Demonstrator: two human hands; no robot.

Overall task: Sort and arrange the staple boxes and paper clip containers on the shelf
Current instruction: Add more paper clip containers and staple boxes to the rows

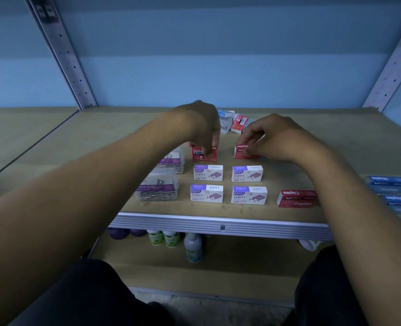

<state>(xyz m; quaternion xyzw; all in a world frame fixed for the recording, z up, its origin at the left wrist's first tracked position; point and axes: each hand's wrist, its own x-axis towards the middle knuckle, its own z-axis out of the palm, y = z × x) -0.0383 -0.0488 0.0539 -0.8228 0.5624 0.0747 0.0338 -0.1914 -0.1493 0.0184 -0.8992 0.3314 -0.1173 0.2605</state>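
While both arms reach over the shelf: each hand pinches one red staple box at the back of the grid
Left hand [204, 128]: fingers bent down, tips closed on the left red staple box [203, 153], which shows a barcode
Right hand [272, 137]: fingertips pinched on the right red staple box [243, 152], its "Staples" print upside down
White and purple staple boxes: four in a two-by-two grid just in front of the red pair, front left [206, 193], front right [249, 195]
Paper clip containers: two clear ones left of the grid, near one [157, 187], far one partly hidden behind the left forearm
Third red staple box [297, 198]: right of the grid, near the shelf [77, 147] front edge
Back of shelf: a few small boxes in a loose cluster [232, 121]
Blue boxes [392, 187]: far right edge, blurred
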